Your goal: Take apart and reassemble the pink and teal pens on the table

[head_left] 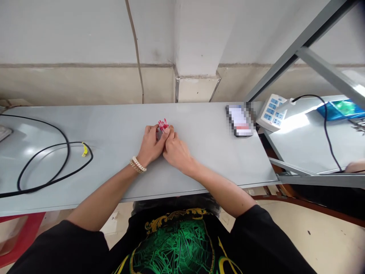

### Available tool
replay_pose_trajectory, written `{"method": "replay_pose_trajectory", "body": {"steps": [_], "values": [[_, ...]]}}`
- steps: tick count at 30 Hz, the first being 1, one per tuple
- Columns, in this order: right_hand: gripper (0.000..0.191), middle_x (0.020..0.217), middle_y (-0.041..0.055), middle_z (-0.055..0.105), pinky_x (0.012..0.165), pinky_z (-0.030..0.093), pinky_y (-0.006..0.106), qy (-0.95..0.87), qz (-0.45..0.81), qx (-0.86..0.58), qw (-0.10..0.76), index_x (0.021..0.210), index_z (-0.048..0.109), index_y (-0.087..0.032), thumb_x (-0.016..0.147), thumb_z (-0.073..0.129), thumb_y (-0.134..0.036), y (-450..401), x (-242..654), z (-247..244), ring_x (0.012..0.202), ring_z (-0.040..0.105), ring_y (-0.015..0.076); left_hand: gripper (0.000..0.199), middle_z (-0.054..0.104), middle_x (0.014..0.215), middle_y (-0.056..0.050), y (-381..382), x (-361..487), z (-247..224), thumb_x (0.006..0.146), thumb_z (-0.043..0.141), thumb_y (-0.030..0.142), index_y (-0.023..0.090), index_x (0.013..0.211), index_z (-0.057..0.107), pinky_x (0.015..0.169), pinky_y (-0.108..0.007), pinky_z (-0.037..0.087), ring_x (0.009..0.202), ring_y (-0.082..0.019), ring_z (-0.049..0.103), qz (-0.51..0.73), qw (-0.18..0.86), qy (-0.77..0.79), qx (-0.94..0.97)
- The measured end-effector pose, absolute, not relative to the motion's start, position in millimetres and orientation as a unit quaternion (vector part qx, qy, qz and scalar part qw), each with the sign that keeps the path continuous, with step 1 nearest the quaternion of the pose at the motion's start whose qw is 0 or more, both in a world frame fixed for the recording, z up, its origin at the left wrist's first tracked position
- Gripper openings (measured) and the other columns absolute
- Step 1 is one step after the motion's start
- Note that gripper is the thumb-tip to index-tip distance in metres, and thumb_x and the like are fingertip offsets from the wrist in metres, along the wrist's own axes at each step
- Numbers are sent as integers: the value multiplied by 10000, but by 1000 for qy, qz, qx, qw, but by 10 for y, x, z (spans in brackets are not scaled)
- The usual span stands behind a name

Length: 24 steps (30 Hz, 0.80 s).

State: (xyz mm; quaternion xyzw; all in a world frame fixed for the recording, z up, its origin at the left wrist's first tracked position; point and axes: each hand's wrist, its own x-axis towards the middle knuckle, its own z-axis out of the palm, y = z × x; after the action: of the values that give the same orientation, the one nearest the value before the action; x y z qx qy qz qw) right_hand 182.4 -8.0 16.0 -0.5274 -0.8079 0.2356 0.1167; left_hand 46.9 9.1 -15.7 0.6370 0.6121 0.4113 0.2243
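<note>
Several thin red-and-white pieces (163, 125) stick up in a small bundle between my two hands, near the middle of the grey table. My left hand (152, 144), with two beaded bracelets (138, 164) at the wrist, is closed around the bundle from the left. From the right, my right hand (177, 150) is closed too, its fingers curled against the left thumb and the bundle's edge. The lower ends of the pieces are hidden by my fingers.
A black cable (68, 152) with a yellow tag loops over the table (114, 125) at left. A phone (241, 120) lies at right, beside a power strip (272, 112) and a metal frame (296, 53). Another person's hand (356, 166) shows at the far right edge.
</note>
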Motion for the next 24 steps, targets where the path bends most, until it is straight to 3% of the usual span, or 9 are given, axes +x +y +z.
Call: {"method": "replay_pose_trajectory", "body": {"steps": [2, 4, 9, 13, 16, 18, 21, 24], "values": [[692, 1627, 393, 327, 826, 666, 496, -808, 218, -539, 93, 1596, 250, 73, 952, 447, -88, -54, 1810, 193, 1277, 625, 415, 563, 618, 1003, -95, 65, 442, -199, 997, 591, 587, 148, 1350, 597, 823, -401, 523, 854, -225, 604, 404, 218, 608, 648], [746, 1581, 404, 370, 795, 669, 466, -805, 222, -545, 73, 1607, 230, 70, 931, 503, -89, -54, 1792, 224, 1216, 664, 398, 634, 629, 998, -78, 63, 410, -235, 989, 627, 487, 145, 1501, 475, 793, -384, 530, 798, -206, 599, 400, 233, 597, 656], [844, 1489, 356, 460, 842, 654, 524, -822, 242, -513, 53, 1630, 232, -4, 938, 643, -256, -126, 1887, 250, 1117, 706, 381, 399, 585, 1109, -118, 69, 366, -304, 966, 652, 360, 199, 1329, 686, 858, -425, 569, 873, -219, 606, 368, 148, 583, 709], [855, 1502, 288, 472, 895, 623, 577, -830, 263, -486, 68, 1630, 307, -93, 958, 687, -458, -162, 2143, 241, 1048, 719, 371, 420, 491, 1349, -198, 41, 349, -293, 981, 639, 370, 181, 1350, 708, 1024, -563, 541, 1130, -313, 601, 338, 74, 581, 737], [677, 1460, 216, 531, 1035, 568, 576, -839, 291, -446, 110, 1594, 387, -138, 1006, 630, -372, -122, 2332, 244, 1197, 666, 359, 426, 418, 1563, -222, 42, 322, -256, 1012, 614, 418, 206, 1370, 704, 1132, -658, 450, 1409, -413, 486, 288, 53, 582, 759], [566, 1369, 182, 596, 1127, 503, 573, -853, 290, -415, 130, 1523, 481, -134, 997, 630, -278, -78, 2409, 239, 1279, 605, 343, 439, 437, 1626, -196, 62, 299, -248, 1051, 549, 442, 233, 1418, 668, 1170, -659, 426, 1502, -408, 438, 264, 74, 570, 775], [499, 1243, 148, 623, 1072, 535, 520, -840, 312, -417, 152, 1463, 549, -137, 964, 568, -135, -29, 2454, 211, 1137, 644, 276, 472, 511, 1622, -161, 100, 271, -266, 1098, 436, 435, 226, 1486, 605, 1224, -607, 416, 1555, -346, 424, 251, 123, 540, 794], [512, 1204, 128, 610, 965, 575, 449, -824, 338, -421, 171, 1422, 585, -147, 921, 519, -66, -5, 2475, 176, 947, 660, 205, 540, 496, 1642, -169, 116, 263, -270, 1100, 418, 480, 186, 1531, 559, 1258, -601, 385, 1593, -350, 373, 240, 141, 529, 802]]}}
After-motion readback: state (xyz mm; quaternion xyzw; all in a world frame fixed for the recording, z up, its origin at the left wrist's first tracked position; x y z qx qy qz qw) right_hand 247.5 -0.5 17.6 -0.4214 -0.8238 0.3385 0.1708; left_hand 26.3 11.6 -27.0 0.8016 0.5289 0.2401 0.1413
